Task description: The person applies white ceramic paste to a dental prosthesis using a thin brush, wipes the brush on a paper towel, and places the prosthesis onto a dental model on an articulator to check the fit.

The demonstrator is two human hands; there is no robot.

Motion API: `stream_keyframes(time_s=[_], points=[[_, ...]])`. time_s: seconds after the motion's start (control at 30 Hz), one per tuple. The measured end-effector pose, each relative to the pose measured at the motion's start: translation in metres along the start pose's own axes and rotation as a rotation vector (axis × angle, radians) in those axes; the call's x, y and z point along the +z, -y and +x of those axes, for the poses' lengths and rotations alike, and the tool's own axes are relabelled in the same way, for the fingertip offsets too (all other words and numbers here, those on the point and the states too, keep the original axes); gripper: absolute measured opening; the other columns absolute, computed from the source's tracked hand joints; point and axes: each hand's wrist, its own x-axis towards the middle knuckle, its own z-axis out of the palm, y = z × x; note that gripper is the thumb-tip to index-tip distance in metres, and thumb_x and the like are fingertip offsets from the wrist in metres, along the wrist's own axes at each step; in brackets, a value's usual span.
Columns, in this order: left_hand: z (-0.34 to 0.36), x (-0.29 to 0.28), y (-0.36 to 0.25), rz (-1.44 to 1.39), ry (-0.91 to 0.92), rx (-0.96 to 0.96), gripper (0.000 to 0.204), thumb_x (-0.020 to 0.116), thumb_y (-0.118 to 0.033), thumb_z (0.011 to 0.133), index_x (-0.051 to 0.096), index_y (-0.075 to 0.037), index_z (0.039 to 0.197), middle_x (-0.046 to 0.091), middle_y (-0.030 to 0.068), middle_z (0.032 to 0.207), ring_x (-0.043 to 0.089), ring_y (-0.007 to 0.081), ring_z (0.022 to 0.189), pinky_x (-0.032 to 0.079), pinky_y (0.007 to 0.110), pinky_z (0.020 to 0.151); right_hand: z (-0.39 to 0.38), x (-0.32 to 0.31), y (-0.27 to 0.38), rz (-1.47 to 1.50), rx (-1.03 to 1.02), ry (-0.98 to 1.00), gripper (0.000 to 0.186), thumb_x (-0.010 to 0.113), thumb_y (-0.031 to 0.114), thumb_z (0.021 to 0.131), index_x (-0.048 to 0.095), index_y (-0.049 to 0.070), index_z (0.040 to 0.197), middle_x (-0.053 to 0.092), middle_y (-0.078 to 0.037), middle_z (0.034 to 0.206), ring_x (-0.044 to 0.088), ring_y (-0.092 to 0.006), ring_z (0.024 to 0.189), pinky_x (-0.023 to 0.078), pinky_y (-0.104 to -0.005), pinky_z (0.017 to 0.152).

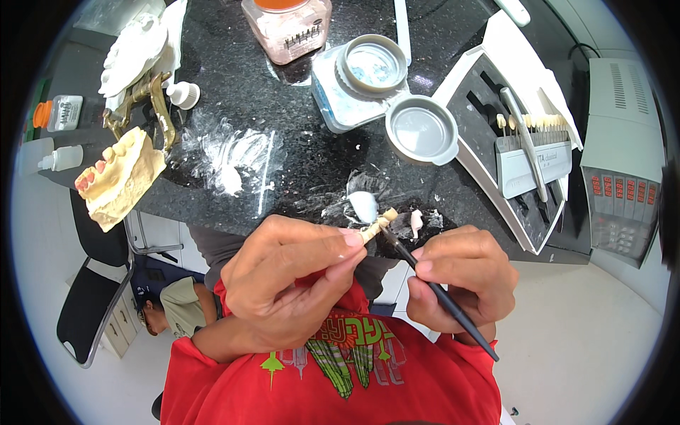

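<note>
Between the thumb and fingers of my left hand (287,273) is a small cream-coloured tooth die (376,225), held over the bench's front edge. My right hand (471,273) grips a slim brush (464,322) with a black handle like a pen. The brush's dark tip meets the side of the die, or lies very close to it. Just beyond the die, a bluish-white mound of paste (363,206) sits on the dark bench (297,163). To its right is a smaller pinkish lump (416,224).
Open grey-lidded jar (347,99) and pinkish powder jar (290,32) stand behind. At left are a dental cast (124,177) on a brass articulator (159,106) and small bottles (62,158). A shade-guide case (524,163) and control unit (623,191) are right. Behind, a person (185,306) sits.
</note>
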Motion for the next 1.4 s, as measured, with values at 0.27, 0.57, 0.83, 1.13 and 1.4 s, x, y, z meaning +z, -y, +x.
stream_keyframes(time_s=[0.27, 0.57, 0.83, 1.13, 1.4], points=[[0.003, 0.002, 0.003, -0.063, -0.061, -0.02, 0.025, 0.078, 0.011, 0.071, 0.072, 0.001, 0.093, 0.069, 0.0138, 0.084, 0.067, 0.0149, 0.067, 0.053, 0.023, 0.057, -0.017, -0.022, 0.006, 0.007, 0.231, -0.154, 0.023, 0.075, -0.005, 0.066, 0.065, -0.001, 0.087, 0.067, -0.013, 0.079, 0.065, -0.0186, 0.064, 0.05, -0.0248, 0.055], [-0.002, -0.004, 0.005, 0.005, 0.052, -0.028, 0.018, 0.07, 0.009, 0.082, 0.063, 0.0, 0.097, 0.061, 0.0118, 0.091, 0.066, 0.0168, 0.076, 0.056, 0.025, 0.07, -0.014, -0.028, 0.004, -0.113, 0.29, -0.027, 0.019, 0.073, -0.006, 0.066, 0.064, -0.001, 0.082, 0.067, -0.012, 0.073, 0.065, -0.0179, 0.062, 0.05, -0.0244, 0.055], [-0.003, 0.0, 0.006, -0.023, -0.028, -0.036, 0.024, 0.076, 0.009, 0.075, 0.068, 0.0, 0.095, 0.067, 0.0114, 0.088, 0.066, 0.0161, 0.073, 0.053, 0.025, 0.064, -0.015, -0.027, 0.001, -0.119, 0.242, -0.037, 0.017, 0.073, -0.006, 0.065, 0.065, -0.001, 0.079, 0.066, -0.012, 0.07, 0.065, -0.019, 0.061, 0.049, -0.0248, 0.053], [-0.003, 0.001, 0.005, -0.061, -0.027, -0.046, 0.022, 0.074, 0.008, 0.078, 0.066, 0.0, 0.097, 0.064, 0.0134, 0.09, 0.066, 0.0161, 0.074, 0.055, 0.025, 0.065, -0.018, -0.018, 0.008, 0.121, 0.169, -0.056, 0.023, 0.079, -0.001, 0.068, 0.07, 0.0, 0.089, 0.067, -0.012, 0.081, 0.067, -0.0192, 0.062, 0.053, -0.0257, 0.053], [-0.004, 0.001, 0.004, -0.027, -0.016, -0.032, 0.024, 0.073, 0.011, 0.078, 0.065, -0.001, 0.096, 0.064, 0.0126, 0.092, 0.065, 0.0158, 0.078, 0.054, 0.024, 0.069, -0.008, 0.003, 0.004, 0.097, 0.01, -0.007, 0.032, 0.077, -0.005, 0.065, 0.069, 0.001, 0.094, 0.066, -0.011, 0.083, 0.066, -0.0179, 0.063, 0.053, -0.0264, 0.051]])
